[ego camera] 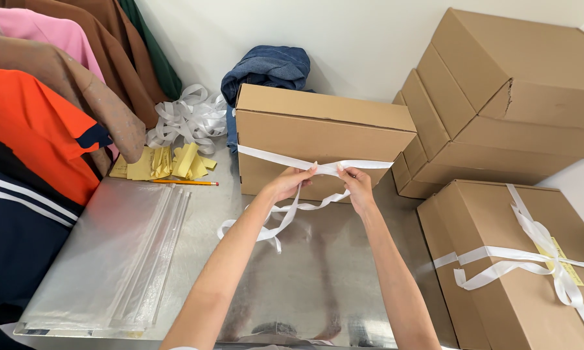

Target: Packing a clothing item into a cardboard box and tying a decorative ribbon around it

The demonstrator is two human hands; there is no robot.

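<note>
1. I see a shiny metal table (305, 285) filling the centre and lower frame, with a plain white wall (344, 39) behind it at the top.
2. A cardboard box (318, 139) stands at centre frame on the table's far part, lid closed, so I can't tell what is inside.
3. A white ribbon (272, 157) runs across the box front; its loose ends hang down and curl on the table just below the hands.
4. Left hand (287, 183), centre frame: fingers closed, pinching the ribbon at the box front.
5. Right hand (357, 183), just right of it: fingers closed, pinching the same ribbon, with the two hands nearly touching.
6. Open room: bare table between the forearms and the near edge at bottom of frame; the left side is taken by a stack of clear plastic bags (120, 253) that reaches the near edge.
7. Upper left: hanging garments (39, 129) overlap the table's left edge.
8. Behind the bags: yellow paper slips (165, 162), a pencil (185, 183), and a pile of loose white ribbon (191, 116) by the wall.
9. Folded denim (269, 68) sits behind the box, against the wall.
10. Right side: stacked closed boxes (499, 97) at upper right; at lower right, a ribbon-tied box (499, 259) with a bow on top.
</note>
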